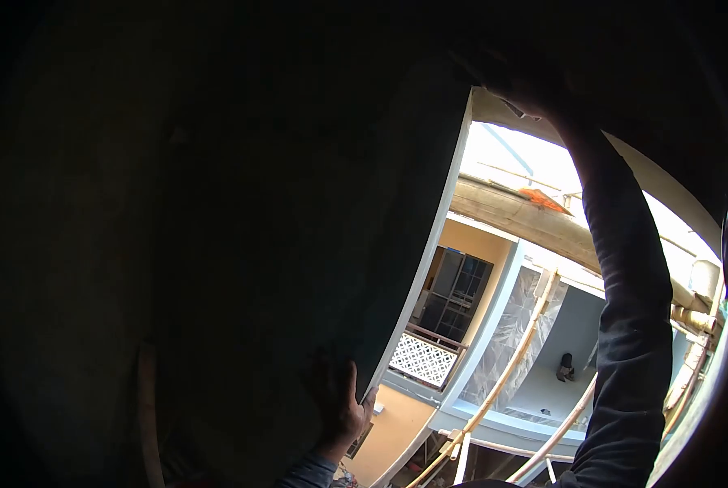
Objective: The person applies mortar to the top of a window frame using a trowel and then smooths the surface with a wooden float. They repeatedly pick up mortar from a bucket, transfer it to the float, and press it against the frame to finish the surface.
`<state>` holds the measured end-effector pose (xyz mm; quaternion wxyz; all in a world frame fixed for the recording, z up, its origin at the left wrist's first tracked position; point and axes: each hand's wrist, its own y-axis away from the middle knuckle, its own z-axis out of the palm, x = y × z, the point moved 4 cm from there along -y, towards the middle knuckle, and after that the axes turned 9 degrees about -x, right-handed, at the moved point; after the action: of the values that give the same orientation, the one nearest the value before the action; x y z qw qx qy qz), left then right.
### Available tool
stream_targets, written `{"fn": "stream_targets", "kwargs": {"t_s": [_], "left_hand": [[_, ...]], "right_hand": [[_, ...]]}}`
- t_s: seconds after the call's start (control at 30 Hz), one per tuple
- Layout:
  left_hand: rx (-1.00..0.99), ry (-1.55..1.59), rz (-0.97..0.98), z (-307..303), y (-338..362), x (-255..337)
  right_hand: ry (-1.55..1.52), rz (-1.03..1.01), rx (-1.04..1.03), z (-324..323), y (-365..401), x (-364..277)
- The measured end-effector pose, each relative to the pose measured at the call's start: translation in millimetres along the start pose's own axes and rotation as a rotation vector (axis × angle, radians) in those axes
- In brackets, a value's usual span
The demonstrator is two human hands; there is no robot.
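Note:
A large dark surface [282, 228], too shaded to show whether it is a wall or a panel, fills the left and middle of the head view. Its pale, slanting edge [435, 241] borders a bright opening. Low down beside this edge, my left hand [344, 411] is open, its thumb up and fingers spread over the dark surface; nothing shows in it. My right arm reaches up across the opening. At the edge's top end, my right hand [531, 85] lies in deep shadow, its fingers mostly lost in the dark; I cannot make out whether it holds anything.
Bamboo poles [517, 358] cross the opening outside. Behind them stand an orange-walled building with a grilled window [453, 289] and a white lattice railing [423, 359]. A long beam [526, 221] spans above, with an orange piece [545, 200] on it. A narrow strip [147, 415] stands lower left.

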<state>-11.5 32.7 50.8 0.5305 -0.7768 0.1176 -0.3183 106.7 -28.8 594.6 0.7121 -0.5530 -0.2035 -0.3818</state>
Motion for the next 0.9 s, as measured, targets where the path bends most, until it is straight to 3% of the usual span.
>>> {"fn": "stream_targets", "kwargs": {"t_s": [0.13,0.2,0.37,0.47,0.53,0.6,0.67,0.73,0.8,0.87,0.9], "left_hand": [[-0.032,0.038,-0.011,-5.2,-0.6,1.7],[-0.057,0.071,-0.029,-2.4,1.6,0.3],[-0.008,0.047,-0.035,6.0,3.5,-3.9],[-0.011,0.040,-0.018,4.4,3.2,-3.7],[-0.014,0.015,-0.013,-3.9,1.2,1.5],[-0.024,-0.004,0.000,-9.4,0.9,5.0],[-0.061,-0.007,0.003,-8.8,1.0,4.4],[-0.077,0.016,0.009,-2.4,3.3,2.4],[-0.084,0.034,-0.010,-2.8,1.4,1.1],[-0.075,-0.053,0.004,-12.1,1.5,7.3],[-0.079,-0.046,0.011,-10.3,1.9,6.8]], "right_hand": [[0.048,0.086,-0.007,7.4,-14.2,-5.3],[0.126,0.384,-0.362,-23.3,1.8,12.5],[0.127,0.511,-0.299,-51.1,49.3,95.9],[0.203,0.508,-0.241,-73.0,35.9,54.6],[0.226,0.280,-0.174,-43.8,16.2,26.6],[-0.060,0.284,-0.305,-21.1,-12.8,-10.9],[-0.232,0.411,-0.527,-42.7,-23.9,-57.0],[-0.124,0.419,-0.467,-27.3,-14.2,-70.9],[-0.030,0.403,-0.402,-30.9,-8.2,-65.5],[-0.076,0.680,-0.560,-49.6,21.4,-20.1],[0.035,0.650,-0.469,-45.0,43.0,12.1]]}}
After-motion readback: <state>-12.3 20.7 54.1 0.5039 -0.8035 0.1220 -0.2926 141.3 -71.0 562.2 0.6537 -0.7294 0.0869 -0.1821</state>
